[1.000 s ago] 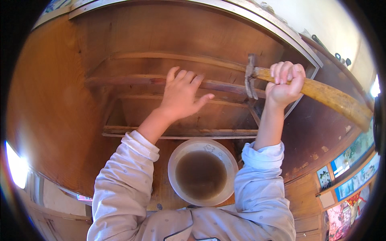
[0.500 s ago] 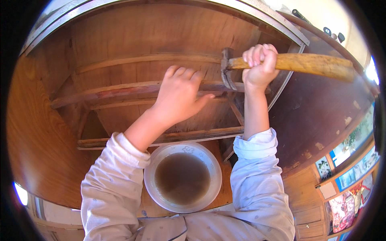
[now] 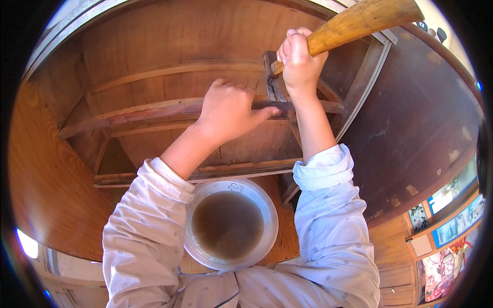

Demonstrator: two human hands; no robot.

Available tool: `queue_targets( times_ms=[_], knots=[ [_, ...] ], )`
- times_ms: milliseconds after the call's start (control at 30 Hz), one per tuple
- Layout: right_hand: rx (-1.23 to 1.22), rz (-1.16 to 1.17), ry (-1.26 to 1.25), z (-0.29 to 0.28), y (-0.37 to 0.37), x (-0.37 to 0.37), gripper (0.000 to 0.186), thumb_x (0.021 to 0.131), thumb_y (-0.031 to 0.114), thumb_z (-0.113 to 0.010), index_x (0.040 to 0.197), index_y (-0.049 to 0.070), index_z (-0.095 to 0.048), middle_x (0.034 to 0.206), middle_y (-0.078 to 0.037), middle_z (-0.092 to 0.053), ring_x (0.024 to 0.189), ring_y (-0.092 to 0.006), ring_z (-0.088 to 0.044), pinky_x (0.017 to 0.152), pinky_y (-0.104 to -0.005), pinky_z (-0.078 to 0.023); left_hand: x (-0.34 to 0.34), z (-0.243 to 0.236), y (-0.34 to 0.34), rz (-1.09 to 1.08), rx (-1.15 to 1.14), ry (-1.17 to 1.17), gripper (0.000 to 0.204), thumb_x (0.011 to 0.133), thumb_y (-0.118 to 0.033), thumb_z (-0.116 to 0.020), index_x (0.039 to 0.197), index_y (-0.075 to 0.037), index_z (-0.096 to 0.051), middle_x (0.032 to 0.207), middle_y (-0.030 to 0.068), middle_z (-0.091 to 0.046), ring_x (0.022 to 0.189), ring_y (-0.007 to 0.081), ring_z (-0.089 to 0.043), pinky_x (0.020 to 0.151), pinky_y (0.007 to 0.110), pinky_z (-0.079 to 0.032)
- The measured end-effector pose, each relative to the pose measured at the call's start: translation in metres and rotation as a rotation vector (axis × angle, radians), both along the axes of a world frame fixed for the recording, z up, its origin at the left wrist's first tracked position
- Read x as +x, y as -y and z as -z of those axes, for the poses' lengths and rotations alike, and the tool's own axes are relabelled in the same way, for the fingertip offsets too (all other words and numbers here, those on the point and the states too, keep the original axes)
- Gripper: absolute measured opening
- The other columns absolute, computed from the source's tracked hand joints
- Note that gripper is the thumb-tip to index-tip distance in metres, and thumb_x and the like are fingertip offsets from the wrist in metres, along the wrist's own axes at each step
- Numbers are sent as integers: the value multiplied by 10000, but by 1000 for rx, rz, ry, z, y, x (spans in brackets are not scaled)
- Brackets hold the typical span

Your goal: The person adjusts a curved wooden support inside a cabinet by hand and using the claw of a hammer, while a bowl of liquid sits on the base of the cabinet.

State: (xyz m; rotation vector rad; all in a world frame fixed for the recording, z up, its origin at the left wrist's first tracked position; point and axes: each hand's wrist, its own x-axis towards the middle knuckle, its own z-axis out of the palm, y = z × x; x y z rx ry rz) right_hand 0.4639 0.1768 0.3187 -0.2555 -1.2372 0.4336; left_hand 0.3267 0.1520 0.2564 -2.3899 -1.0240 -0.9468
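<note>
- Fingers (image 3: 283,53) of the right hand (image 3: 305,66), at 1 o'clock, are wrapped round the hammer (image 3: 336,37), pressed together on its handle close to the head.
- The handle slants from the fist toward 2 o'clock; the dark metal head (image 3: 271,77) sits just past 12 o'clock, beside the fist.
- The left hand (image 3: 226,114), at 11 o'clock, lies over the middle bar (image 3: 149,114), its fingers bent and its thumb stretched toward 3 o'clock; with the fingertips hidden, I cannot tell whether they grip the bar.
- An upper bar (image 3: 174,70) and a lower bar (image 3: 251,170) cross the same wooden frame.
- At 6 o'clock, between the two sleeves (image 3: 149,231), a white bowl (image 3: 270,218) holds cloudy brown liquid (image 3: 228,225).
- A dark brown panel (image 3: 411,118) with pale worn patches fills 3 o'clock.
</note>
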Motion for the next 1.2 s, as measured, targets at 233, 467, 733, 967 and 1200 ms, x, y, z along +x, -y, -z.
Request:
queue_targets(
  times_ms=[233,467,733,967,1200],
  knots=[
    [-90,-77,-31,-5,-1,-1,236,786,64,-534,571,72,-437,488,26,-424,403,-66,-399,394,-239,-316,3,1,-3,-36,26,28,527,747,-549,-605,646,-33,-644,609,162,-608,616,310,-601,702,391,-452],
    [-159,-38,5,-11,15,-1,256,784,64,-536,552,77,-430,486,38,-411,386,-57,-363,371,-225,-276,2,3,-4,-38,36,62,549,715,-586,-617,646,-43,-657,608,148,-612,605,306,-604,635,378,-488],
    [-80,-21,2,-5,21,-1,269,779,70,-534,538,76,-415,476,37,-401,390,-57,-367,377,-229,-280,2,5,-7,17,107,82,562,714,-595,-611,642,-39,-642,631,145,-616,621,303,-609,610,379,-487],
    [-101,-43,-3,-4,26,-1,271,784,74,-531,540,84,-412,478,35,-402,403,-55,-366,388,-233,-284,3,10,-7,3,144,86,555,721,-593,-604,624,-46,-618,609,149,-603,593,301,-600,590,378,-479],
    [-21,-8,-10,6,40,-5,296,804,65,-464,548,98,-318,474,17,-330,416,-74,-283,421,-245,-252,3,11,-12,42,215,101,535,687,-581,-637,608,-53,-605,559,126,-567,540,289,-574,544,369,-462]
  ],
)
